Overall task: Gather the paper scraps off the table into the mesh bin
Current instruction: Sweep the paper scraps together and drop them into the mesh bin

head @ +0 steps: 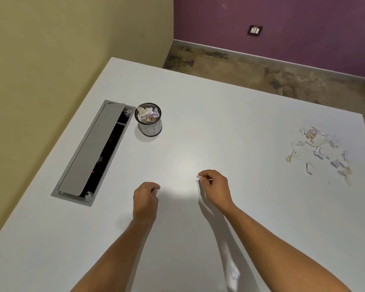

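The mesh bin point(149, 121) stands upright at the far left of the white table point(230, 114), with several paper scraps inside it. A loose pile of paper scraps point(320, 150) is spread near the table's right edge. My left hand point(145, 199) hovers over the table's middle with its fingers curled in; nothing shows in it. My right hand point(215, 188) is beside it, thumb and forefinger pinching a small white scrap point(199, 177). A blurred white scrap point(232, 272) shows near the front edge under my right forearm.
A grey cable tray with a half-open lid point(93, 148) is sunk into the table just left of the bin. The table's far edge drops to a brown floor point(261, 72). A yellow wall lies on the left.
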Demonstrator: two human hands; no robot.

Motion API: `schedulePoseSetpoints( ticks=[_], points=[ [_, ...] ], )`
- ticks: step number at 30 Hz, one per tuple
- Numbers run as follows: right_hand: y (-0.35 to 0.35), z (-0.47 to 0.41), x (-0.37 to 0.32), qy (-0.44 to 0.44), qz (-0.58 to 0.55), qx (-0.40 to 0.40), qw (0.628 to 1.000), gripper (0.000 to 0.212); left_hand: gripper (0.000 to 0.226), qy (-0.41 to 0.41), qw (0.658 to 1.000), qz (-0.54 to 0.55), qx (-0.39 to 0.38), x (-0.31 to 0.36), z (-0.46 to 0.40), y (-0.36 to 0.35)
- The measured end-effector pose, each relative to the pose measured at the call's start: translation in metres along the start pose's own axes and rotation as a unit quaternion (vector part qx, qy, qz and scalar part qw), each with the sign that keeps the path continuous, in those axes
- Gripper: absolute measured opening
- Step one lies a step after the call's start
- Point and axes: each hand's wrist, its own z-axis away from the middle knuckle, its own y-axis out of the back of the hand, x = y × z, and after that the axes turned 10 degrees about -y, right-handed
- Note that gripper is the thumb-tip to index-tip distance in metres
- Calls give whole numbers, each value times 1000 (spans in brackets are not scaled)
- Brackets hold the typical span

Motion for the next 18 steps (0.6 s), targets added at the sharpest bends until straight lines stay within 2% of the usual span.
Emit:
schedulePoseSetpoints(
  ticks=[8,15,18],
  points=[
    [40,79,48,-4,73,6,997,17,24,-11,991,70,-116,20,76,-18],
    [66,155,104,-48,162,15,985,28,25,-18,988,45,-146,17,143,-31],
    [69,182,122,-55,153,-2,987,35,24,-12,988,46,-145,18,167,-34]
  ],
)
